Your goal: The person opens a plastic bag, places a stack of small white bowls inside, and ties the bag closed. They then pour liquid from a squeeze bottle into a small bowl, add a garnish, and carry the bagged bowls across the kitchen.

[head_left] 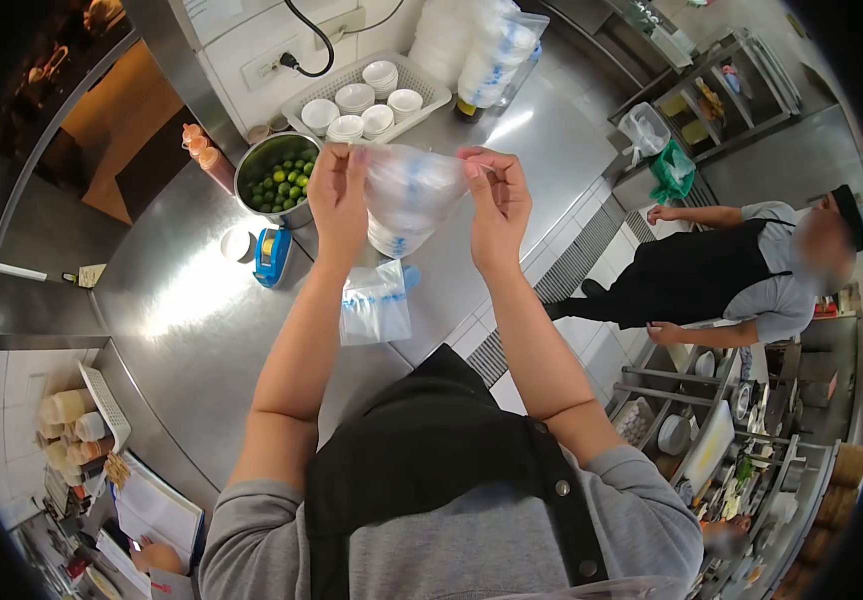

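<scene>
Legible text: none; blue print on the held plastic bag [413, 182], the flat bag [375, 312] on the desk [191, 345] and the filled bag [496, 68] near the white basket [435, 94], too blurred or small to read

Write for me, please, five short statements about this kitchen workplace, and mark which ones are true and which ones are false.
1. The left hand and the right hand hold a plastic bag between them. True.
2. The blue tape dispenser is on the steel counter, near the metal pot. True.
3. The metal pot holds red tomatoes. False: it holds small green fruits.
4. The stacked white bowls are in the metal pot. False: they are in a pale basket.
5. The other person wears a black apron. True.
</scene>
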